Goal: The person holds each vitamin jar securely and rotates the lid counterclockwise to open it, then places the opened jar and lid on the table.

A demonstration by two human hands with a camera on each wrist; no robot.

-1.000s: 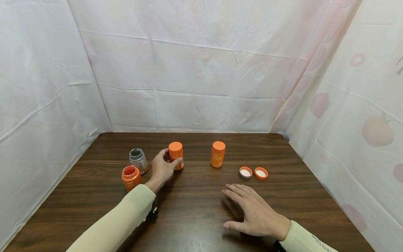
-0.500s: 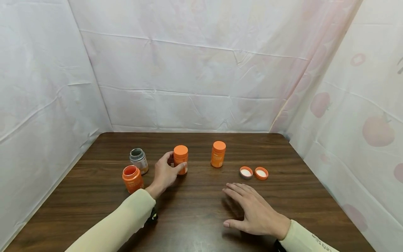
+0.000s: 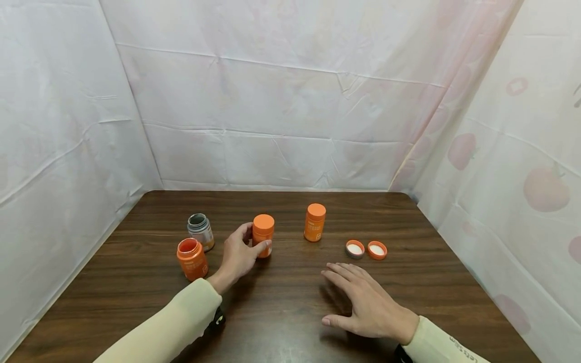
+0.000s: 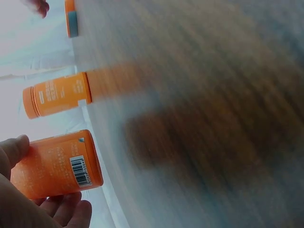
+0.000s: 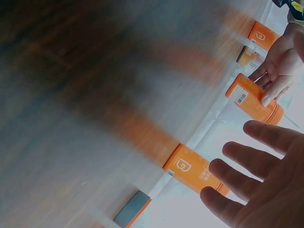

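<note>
In the head view my left hand (image 3: 239, 254) grips a capped orange bottle (image 3: 263, 228) upright by its sides, thumb in front. In the wrist views the bottle's base appears slightly off the table, and its barcode shows. My right hand (image 3: 368, 304) is held flat over the table at the right, fingers spread, holding nothing. A second capped orange bottle (image 3: 314, 223) stands right of the held one. Nearer my left forearm are an uncapped orange bottle (image 3: 192, 259) and an uncapped grey bottle (image 3: 200, 233), with their dark mouths showing.
Two lids, a grey-sided one (image 3: 354, 249) and an orange one (image 3: 376, 250), lie with white insides up beyond my right hand. The dark wooden table (image 3: 281, 307) is bordered by pale hanging sheets (image 3: 272, 101) at the back and sides.
My left hand has brought the capped orange bottle rightward and a little toward me, away from the two uncapped bottles. My right hand stays nearly still.
</note>
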